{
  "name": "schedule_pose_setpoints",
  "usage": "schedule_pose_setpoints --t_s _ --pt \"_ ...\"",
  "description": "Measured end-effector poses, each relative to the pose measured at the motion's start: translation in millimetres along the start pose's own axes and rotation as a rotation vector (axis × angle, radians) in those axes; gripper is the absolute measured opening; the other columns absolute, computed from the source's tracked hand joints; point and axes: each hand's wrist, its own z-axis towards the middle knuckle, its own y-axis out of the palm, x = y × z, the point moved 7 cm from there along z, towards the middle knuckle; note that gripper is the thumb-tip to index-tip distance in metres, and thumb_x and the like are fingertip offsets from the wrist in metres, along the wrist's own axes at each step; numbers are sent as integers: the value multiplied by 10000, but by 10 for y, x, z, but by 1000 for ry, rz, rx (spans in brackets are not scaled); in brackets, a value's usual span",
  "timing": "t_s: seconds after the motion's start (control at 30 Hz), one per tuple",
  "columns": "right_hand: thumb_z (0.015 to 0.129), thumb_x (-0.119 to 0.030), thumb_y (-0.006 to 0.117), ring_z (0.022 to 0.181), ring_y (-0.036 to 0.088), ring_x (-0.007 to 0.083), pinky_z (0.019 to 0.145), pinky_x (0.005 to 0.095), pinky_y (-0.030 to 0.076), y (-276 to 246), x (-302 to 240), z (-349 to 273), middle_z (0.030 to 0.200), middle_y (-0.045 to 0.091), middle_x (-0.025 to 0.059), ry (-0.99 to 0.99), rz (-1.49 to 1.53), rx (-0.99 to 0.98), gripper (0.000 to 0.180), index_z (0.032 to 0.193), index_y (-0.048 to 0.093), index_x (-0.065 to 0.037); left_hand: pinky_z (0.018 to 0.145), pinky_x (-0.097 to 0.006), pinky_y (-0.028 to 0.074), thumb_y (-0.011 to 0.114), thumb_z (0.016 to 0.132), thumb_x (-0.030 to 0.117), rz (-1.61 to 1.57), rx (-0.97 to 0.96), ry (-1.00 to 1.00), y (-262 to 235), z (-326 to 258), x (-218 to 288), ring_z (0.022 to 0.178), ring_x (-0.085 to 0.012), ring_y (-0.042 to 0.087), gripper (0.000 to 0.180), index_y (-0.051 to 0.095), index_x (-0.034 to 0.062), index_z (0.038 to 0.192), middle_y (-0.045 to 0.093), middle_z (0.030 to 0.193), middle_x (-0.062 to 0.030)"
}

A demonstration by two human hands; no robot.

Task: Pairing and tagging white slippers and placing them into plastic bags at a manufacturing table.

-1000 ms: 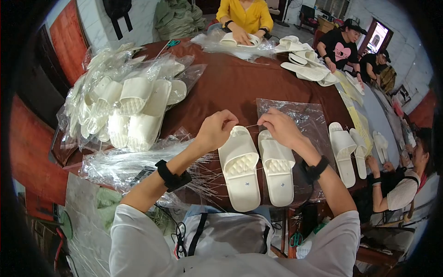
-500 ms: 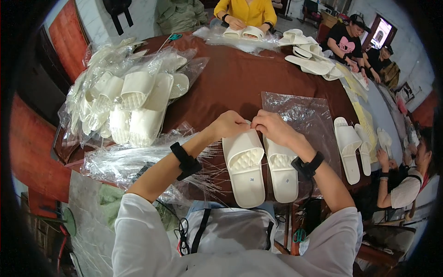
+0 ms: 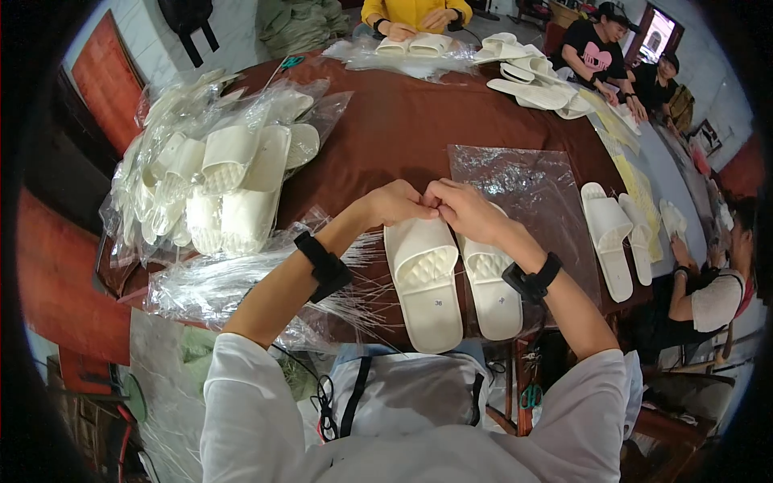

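Observation:
A white slipper (image 3: pixel 427 310) lies toe-away in front of me on the brown-covered table, beside a second white slipper (image 3: pixel 494 302). Over their toe ends my left hand (image 3: pixel 398 203) and my right hand (image 3: pixel 465 211) meet, fingertips pinched together and touching. Whatever is between those fingers is too small to make out. My right hand partly covers the second slipper's toe. Just beyond and right of it lies a flat clear plastic bag (image 3: pixel 523 173). Left of the slippers, thin white strands (image 3: pixel 362 302) stick out beside a bundle of clear plastic (image 3: pixel 209 278).
Bagged white slippers (image 3: pixel 233 165) are heaped at the left. Another pair of slippers (image 3: pixel 608 233) lies to the right, with loose slippers (image 3: pixel 535 88) farther back. Teal scissors (image 3: pixel 291 61) lie at the far edge. Across the table, a person in yellow (image 3: pixel 415 14) handles slippers; others work along the right.
My two hands have come closer together and now overlap at the fingertips. The whole view has shifted slightly; the slippers lie as before.

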Motion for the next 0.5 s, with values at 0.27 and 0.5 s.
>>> schedule_pose_setpoints --t_s 0.27,0.5 --pt "892 -41 569 833 650 254 690 347 519 -328 -759 -603 1025 611 118 226 87 247 179 1071 563 -34 416 -262 180 687 852 368 -85 -156 -23 22 77 -204 458 -42 285 333 664 51 751 393 561 74" --pt "990 -92 484 955 649 217 812 323 552 583 -531 -1111 1152 600 130 635 891 136 254 1225 519 0 457 -252 295 764 740 492 -41 -157 -79 95 -23 14 542 -87 419 487 693 16 820 523 660 -1"
